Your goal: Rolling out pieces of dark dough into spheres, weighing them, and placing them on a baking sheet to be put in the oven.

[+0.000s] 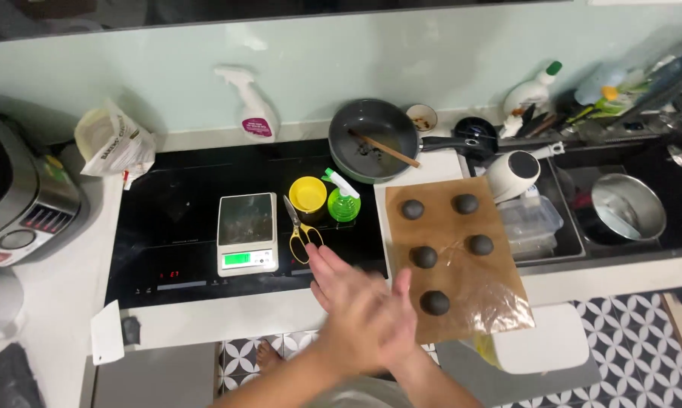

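The left hand (348,291) and right hand (390,325) are pressed flat together, palm on palm, at the counter's front edge beside the brown paper (499,291) with five dark balls (435,302). Anything between the palms is hidden. Rolling gently should keep a ball round.

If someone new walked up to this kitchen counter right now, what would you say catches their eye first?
Probably the five dark round dough balls spaced out on brown baking paper right of the black glass hob. Just below, the left hand and right hand are pressed palm to palm near the counter's front edge. On the hob, a small silver kitchen scale glows green beside yellow-handled scissors.
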